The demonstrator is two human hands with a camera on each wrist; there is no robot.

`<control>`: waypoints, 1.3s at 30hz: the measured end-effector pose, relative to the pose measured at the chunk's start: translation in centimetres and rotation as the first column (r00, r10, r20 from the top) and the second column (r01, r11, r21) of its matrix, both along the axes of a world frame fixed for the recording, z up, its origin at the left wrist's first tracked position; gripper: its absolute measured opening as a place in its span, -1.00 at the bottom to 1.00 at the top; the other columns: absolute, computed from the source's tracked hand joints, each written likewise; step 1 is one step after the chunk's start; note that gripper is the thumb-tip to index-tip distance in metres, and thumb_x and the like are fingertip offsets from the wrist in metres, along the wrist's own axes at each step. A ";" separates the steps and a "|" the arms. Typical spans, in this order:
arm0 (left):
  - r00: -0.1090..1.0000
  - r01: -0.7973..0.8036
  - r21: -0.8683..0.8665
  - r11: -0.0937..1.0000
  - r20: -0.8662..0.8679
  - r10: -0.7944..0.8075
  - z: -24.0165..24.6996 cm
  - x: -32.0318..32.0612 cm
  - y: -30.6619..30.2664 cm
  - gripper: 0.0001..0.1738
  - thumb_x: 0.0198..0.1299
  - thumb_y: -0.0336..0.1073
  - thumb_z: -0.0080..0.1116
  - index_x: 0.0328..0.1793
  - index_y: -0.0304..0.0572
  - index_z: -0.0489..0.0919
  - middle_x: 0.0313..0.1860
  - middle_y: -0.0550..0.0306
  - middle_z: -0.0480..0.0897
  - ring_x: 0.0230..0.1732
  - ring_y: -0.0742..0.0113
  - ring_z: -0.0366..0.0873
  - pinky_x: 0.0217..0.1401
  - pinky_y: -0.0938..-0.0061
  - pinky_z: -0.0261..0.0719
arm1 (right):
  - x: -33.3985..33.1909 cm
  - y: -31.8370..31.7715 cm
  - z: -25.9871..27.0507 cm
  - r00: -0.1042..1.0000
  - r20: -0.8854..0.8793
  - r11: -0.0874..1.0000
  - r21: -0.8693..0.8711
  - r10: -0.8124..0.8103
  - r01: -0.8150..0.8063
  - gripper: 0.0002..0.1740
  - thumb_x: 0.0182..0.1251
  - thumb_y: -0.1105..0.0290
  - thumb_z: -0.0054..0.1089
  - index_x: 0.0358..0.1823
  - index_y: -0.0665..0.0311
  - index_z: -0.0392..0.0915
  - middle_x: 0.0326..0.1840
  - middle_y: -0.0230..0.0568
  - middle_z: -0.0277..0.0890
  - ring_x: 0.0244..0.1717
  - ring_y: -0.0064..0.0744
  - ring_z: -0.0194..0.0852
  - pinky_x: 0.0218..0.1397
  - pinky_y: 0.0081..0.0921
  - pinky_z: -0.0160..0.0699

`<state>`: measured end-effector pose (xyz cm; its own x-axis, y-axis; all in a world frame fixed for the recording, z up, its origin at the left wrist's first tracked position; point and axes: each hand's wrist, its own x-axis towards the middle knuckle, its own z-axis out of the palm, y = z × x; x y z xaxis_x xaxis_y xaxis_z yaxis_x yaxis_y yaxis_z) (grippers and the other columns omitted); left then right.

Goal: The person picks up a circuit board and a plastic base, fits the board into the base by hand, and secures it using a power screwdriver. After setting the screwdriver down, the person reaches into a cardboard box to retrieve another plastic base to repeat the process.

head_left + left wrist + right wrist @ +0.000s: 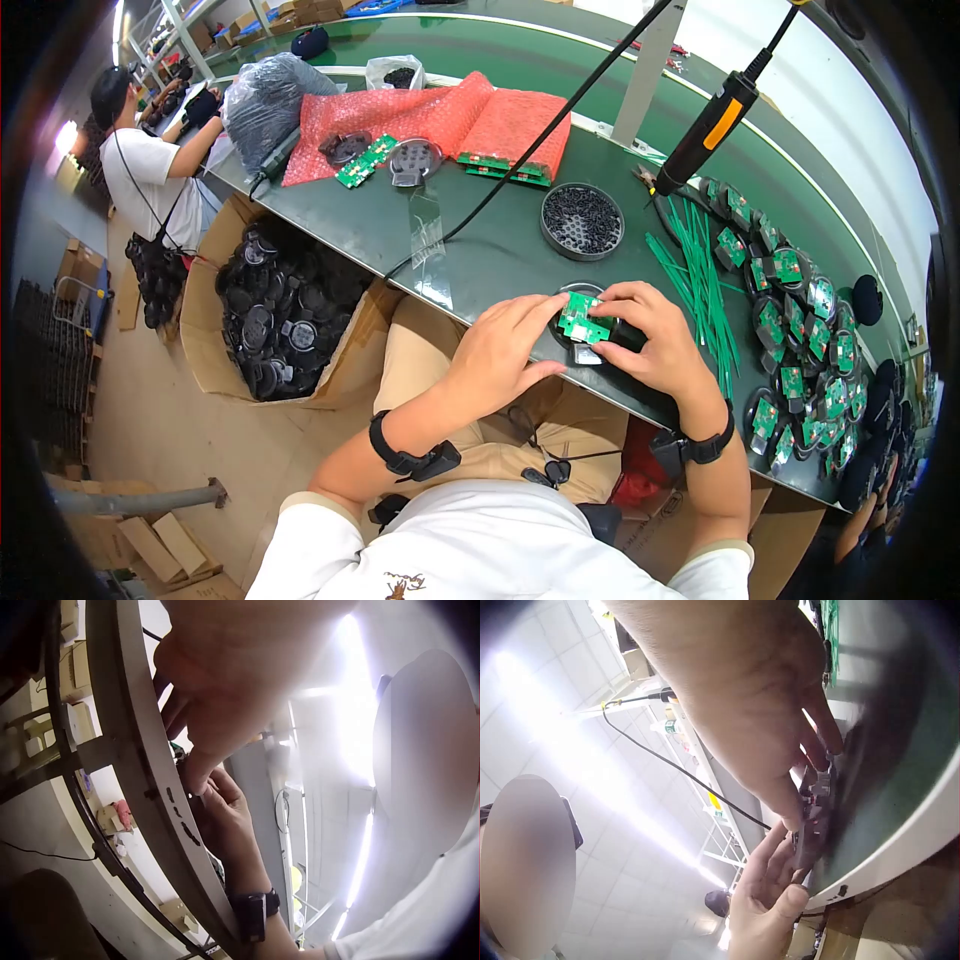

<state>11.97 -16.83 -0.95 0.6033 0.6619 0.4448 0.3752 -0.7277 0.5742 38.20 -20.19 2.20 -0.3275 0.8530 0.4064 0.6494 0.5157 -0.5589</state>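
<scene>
A green circuit board (583, 318) lies over a round black plastic housing (566, 350) near the table's front edge. My right hand (655, 335) pinches the board's right side between thumb and fingers. From the left, my left hand (500, 345) reaches in; its fingertips touch the board's upper left edge while the thumb stands apart. A clear rectangular piece (588, 354) shows at the housing's near side. In the right wrist view, the right hand (765, 712) arches over the housing, with the left hand (769, 892) beside it.
A round dish of small black parts (582, 222) stands beyond the hands. Green strips (700, 290) and several housings with boards (790, 330) lie right. An electric screwdriver (708, 130) hangs above. Red bubble wrap (390, 115) lies back left; a carton of black housings (225, 350) stands below.
</scene>
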 end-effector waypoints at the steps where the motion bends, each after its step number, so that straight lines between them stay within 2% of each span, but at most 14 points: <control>1: 1.000 0.001 -0.003 1.000 0.001 -0.001 0.2 0.1 -0.2 0.05 -0.04 -0.17 0.70 0.63 -0.18 0.43 0.39 -0.12 0.60 0.36 -0.21 0.58 0.42 0.04 0.55 | 0.1 0.1 0.1 1.000 -0.001 1.000 -0.019 0.008 -0.008 -0.51 0.08 0.39 0.68 0.09 0.18 0.77 0.15 -0.09 0.68 0.13 -0.04 0.71 0.22 -0.22 0.71; 5: 1.000 -0.020 0.032 0.999 0.023 0.019 0.5 1.0 -0.7 -0.03 -0.06 -0.16 0.70 0.54 -0.15 0.52 0.36 -0.08 0.61 0.33 -0.18 0.59 0.39 0.04 0.56 | 0.4 0.0 0.2 0.999 -0.044 0.995 -0.098 0.013 -0.017 -0.55 0.15 0.39 0.65 0.11 0.17 0.79 0.24 -0.09 0.67 0.20 -0.02 0.69 0.28 -0.20 0.69; 13: 0.996 -0.088 0.107 0.990 0.010 0.087 -0.6 1.7 -0.7 -0.25 -0.04 -0.22 0.67 0.36 -0.09 0.65 0.35 -0.03 0.61 0.26 -0.11 0.61 0.33 0.04 0.57 | 0.8 -0.2 0.6 0.998 0.009 0.984 -0.166 0.068 -0.066 -0.63 0.20 0.47 0.58 0.08 0.16 0.83 0.33 -0.07 0.60 0.26 -0.01 0.67 0.31 -0.19 0.69; 16: 0.996 -0.087 0.111 0.990 0.042 0.083 -0.6 1.6 -0.4 -0.34 0.00 -0.25 0.64 0.30 -0.12 0.69 0.34 -0.03 0.62 0.24 -0.11 0.62 0.30 0.04 0.59 | 0.5 -0.4 1.1 0.995 0.042 0.985 -0.153 0.092 -0.085 -0.58 0.18 0.52 0.56 0.11 0.16 0.82 0.35 -0.07 0.59 0.27 -0.01 0.67 0.32 -0.19 0.69; 19: 0.986 -0.102 0.048 0.994 0.134 0.095 -0.8 1.8 0.2 -0.42 0.04 -0.26 0.63 0.24 -0.16 0.73 0.27 -0.04 0.67 0.22 -0.10 0.63 0.27 0.08 0.61 | 0.1 -0.3 1.1 0.994 -0.031 0.985 -0.135 0.104 -0.107 -0.52 0.14 0.56 0.55 0.15 0.16 0.81 0.33 -0.09 0.63 0.26 -0.02 0.68 0.32 -0.19 0.69; 21: 0.965 -0.094 -0.026 0.995 0.245 0.097 -0.2 1.9 0.6 -0.49 0.07 -0.25 0.62 0.17 -0.18 0.76 0.19 -0.05 0.71 0.21 -0.09 0.64 0.26 0.12 0.62 | -0.2 0.2 0.4 1.000 0.005 0.999 -0.014 0.029 -0.029 -0.47 0.11 0.57 0.57 0.19 0.17 0.79 0.29 -0.12 0.70 0.23 -0.04 0.71 0.31 -0.20 0.69; 22: 0.962 -0.104 0.010 0.995 0.253 0.098 0.3 1.8 0.8 -0.52 0.09 -0.29 0.62 0.16 -0.22 0.76 0.17 -0.08 0.73 0.19 -0.09 0.68 0.23 0.16 0.65 | -0.7 0.4 0.5 0.999 -0.034 1.000 0.025 -0.009 0.010 -0.51 0.14 0.56 0.56 0.16 0.18 0.80 0.22 -0.13 0.78 0.19 -0.05 0.75 0.29 -0.21 0.70; 23: 0.961 -0.108 0.012 0.994 0.258 0.101 0.4 1.8 1.0 -0.52 0.09 -0.29 0.62 0.16 -0.22 0.76 0.17 -0.08 0.73 0.19 -0.09 0.68 0.23 0.16 0.65 | -1.1 0.4 0.7 1.000 -0.030 1.000 0.028 -0.005 0.006 -0.51 0.14 0.56 0.56 0.16 0.18 0.80 0.22 -0.13 0.78 0.19 -0.05 0.75 0.29 -0.21 0.70; 25: 0.938 -0.060 -0.088 0.994 0.335 0.087 0.3 2.1 1.3 -0.56 0.11 -0.39 0.58 0.14 -0.27 0.74 0.16 -0.09 0.74 0.13 -0.11 0.73 0.14 0.17 0.71 | -1.6 0.5 0.9 0.992 -0.111 0.998 -0.030 -0.062 0.059 -0.58 0.17 0.55 0.56 0.11 0.22 0.82 0.18 -0.09 0.81 0.18 -0.04 0.77 0.28 -0.22 0.70; 31: 0.912 -0.014 -0.046 0.999 0.410 0.032 -0.9 2.7 4.0 -0.60 0.14 -0.53 0.51 0.14 -0.27 0.73 0.04 -0.07 0.75 0.01 -0.12 0.77 0.04 0.19 0.74 | -2.0 1.8 0.5 0.982 -0.161 0.995 -0.032 -0.098 0.094 -0.61 0.21 0.55 0.56 0.11 0.27 0.82 0.16 -0.06 0.82 0.20 -0.06 0.78 0.30 -0.25 0.71; 34: 0.920 -0.039 -0.012 0.999 0.390 0.041 -1.0 2.5 3.9 -0.60 0.13 -0.53 0.51 0.13 -0.24 0.73 0.00 -0.06 0.74 -0.03 -0.10 0.76 0.02 0.18 0.73 | -2.4 1.6 -0.7 0.960 -0.255 0.992 -0.075 -0.119 0.103 -0.58 0.20 0.56 0.57 0.13 0.26 0.82 0.15 -0.06 0.82 0.20 -0.04 0.78 0.30 -0.24 0.70; 39: 0.917 -0.094 0.060 0.994 0.394 0.063 -1.4 2.9 3.5 -0.57 0.09 -0.51 0.53 0.12 -0.21 0.72 -0.03 -0.03 0.74 -0.05 -0.08 0.75 -0.01 0.19 0.73 | -2.6 1.3 -0.7 0.967 -0.225 0.993 -0.042 -0.119 0.112 -0.55 0.16 0.59 0.56 0.14 0.25 0.82 0.17 -0.07 0.82 0.20 -0.06 0.77 0.30 -0.25 0.69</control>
